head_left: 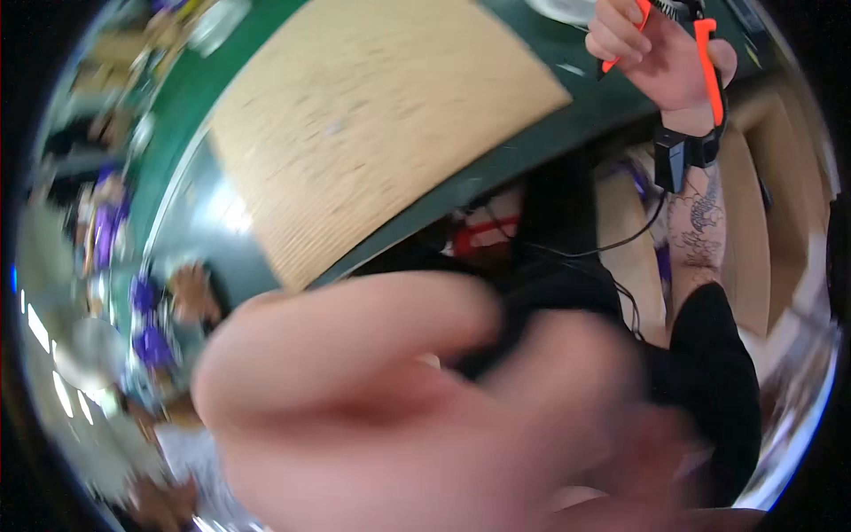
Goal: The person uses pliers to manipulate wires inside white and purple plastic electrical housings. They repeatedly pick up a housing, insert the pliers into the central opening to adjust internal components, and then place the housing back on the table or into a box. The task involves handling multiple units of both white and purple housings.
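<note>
At the upper right, my right hand [651, 66] holds a spring-loaded pair of orange-handled pliers [706, 66] over the table edge. The handles stand spread, fingers curled round one of them, and the tool's jaws are cut off by the picture's edge. Very close and large in the lower middle is my left hand [381, 417], blurred by motion. One of its fingers looks bent, but whether it grips anything cannot be made out. Beyond it lies a ribbed cardboard sheet [372, 124] on the green table [191, 124].
A black device with a cable [671, 160] is strapped to my right wrist. Open cardboard boxes [753, 204] stand beside my right forearm. Purple items [151, 328] and other people's hands [193, 291] show at the left. Something red [483, 235] is below the table edge.
</note>
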`<act>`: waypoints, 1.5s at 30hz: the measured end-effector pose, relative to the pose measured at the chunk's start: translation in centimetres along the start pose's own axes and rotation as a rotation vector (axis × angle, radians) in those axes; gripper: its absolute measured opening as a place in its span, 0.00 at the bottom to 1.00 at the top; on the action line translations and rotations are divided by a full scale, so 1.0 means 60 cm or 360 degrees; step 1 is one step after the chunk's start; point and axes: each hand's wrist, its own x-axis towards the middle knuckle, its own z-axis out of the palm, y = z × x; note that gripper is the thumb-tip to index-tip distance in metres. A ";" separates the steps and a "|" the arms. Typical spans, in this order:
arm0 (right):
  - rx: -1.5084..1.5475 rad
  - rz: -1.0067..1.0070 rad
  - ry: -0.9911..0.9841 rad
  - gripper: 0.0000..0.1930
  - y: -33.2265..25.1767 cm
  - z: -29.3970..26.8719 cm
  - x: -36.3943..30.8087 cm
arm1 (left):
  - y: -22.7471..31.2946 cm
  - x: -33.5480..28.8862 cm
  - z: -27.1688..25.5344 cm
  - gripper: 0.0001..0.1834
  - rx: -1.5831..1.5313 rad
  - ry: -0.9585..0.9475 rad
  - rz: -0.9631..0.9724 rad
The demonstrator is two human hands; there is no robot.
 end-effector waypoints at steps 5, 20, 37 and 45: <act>-0.0175 -0.0041 0.0989 0.21 -0.008 -0.068 -0.382 | -0.121 -0.035 0.106 0.18 -0.0320 -0.0210 -0.0557; -0.1165 0.0836 0.1461 0.19 0.375 -0.018 -0.977 | -0.066 -0.017 0.221 0.25 -0.0395 -0.1033 -0.0574; -0.0445 0.2027 0.2752 0.25 0.526 0.171 -0.935 | -0.313 -0.155 0.300 0.11 -0.1592 0.0422 -0.1940; -0.1418 0.2477 0.2475 0.41 0.402 0.150 -0.937 | -0.297 -0.138 0.295 0.11 -0.1439 0.0310 -0.1902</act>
